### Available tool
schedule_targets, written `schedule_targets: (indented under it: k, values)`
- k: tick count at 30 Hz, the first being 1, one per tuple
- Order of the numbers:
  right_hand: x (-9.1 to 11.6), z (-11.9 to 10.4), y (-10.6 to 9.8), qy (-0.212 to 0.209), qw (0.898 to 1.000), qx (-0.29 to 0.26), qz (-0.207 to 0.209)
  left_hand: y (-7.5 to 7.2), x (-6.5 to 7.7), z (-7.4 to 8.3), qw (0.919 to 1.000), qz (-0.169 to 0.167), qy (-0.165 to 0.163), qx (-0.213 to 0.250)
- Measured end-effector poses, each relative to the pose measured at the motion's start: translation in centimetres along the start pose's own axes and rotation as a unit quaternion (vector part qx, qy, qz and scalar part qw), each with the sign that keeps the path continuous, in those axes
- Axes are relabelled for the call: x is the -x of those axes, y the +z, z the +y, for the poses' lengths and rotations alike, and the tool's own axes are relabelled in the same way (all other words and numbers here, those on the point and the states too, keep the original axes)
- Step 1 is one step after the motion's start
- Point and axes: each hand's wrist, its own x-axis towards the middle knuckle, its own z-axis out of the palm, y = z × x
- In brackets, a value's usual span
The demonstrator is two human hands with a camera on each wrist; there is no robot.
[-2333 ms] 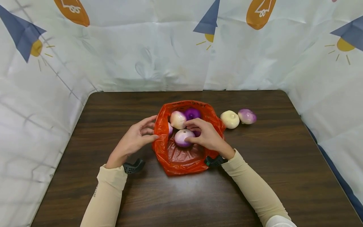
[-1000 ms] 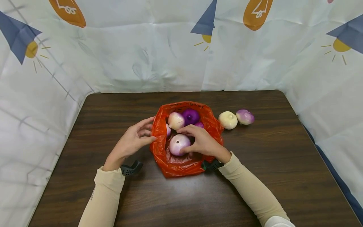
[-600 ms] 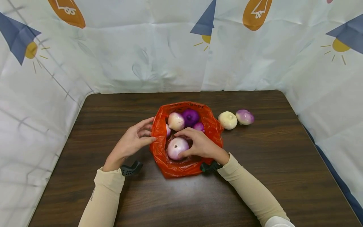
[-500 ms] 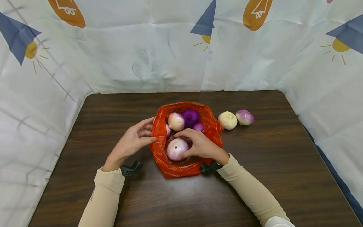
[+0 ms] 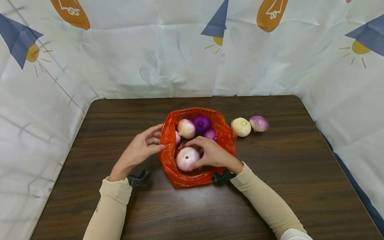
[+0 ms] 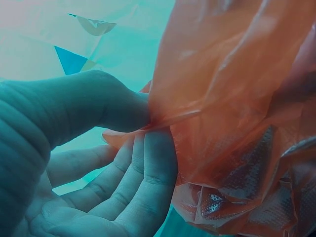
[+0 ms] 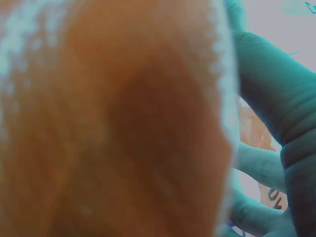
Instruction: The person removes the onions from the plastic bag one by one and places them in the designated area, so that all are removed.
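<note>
In the head view a red plastic bag point(image 5: 188, 181) stands with its mouth up at the middle of the table. My left hand point(image 5: 138, 149) pinches its left rim between thumb and fingers; the left wrist view shows the film point(image 6: 212, 64) caught there. Inside the bag, my right hand point(image 5: 213, 152) holds a pale purple onion point(image 5: 186, 159) between thumb and fingers, low at the near side. Behind it lie a whitish onion point(image 5: 186, 128), a deep purple onion point(image 5: 201, 124) and a smaller purple one point(image 5: 210, 134). Another onion point(image 5: 178, 137) is partly hidden by the left rim. Blurred film covers most of the right wrist view.
On the dark wooden table point(image 5: 192, 216), to the right of the bag, a peeled white onion point(image 5: 241, 127) and a light purple onion point(image 5: 259, 123) touch each other. A white patterned cloth point(image 5: 180, 66) hangs behind and at the sides.
My right hand has brought the pale purple onion toward the near left inside the bag, uncovering the smaller purple onion. My left hand keeps its place at the rim.
</note>
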Motion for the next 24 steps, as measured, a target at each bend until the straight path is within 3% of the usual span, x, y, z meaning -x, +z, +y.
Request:
schedule_targets:
  k: [14, 24]
  values:
    - [0.5, 0.1, -0.8, 0.011, 0.993, -0.119, -0.018, 0.3, 0.1, -0.1, 1.0, -0.002, -0.004, 0.005]
    - [0.6, -0.1, -1.7, 0.003, 0.988, -0.153, 0.014, -0.1, 0.0, -0.2, 0.9999, -0.007, -0.01, -0.006]
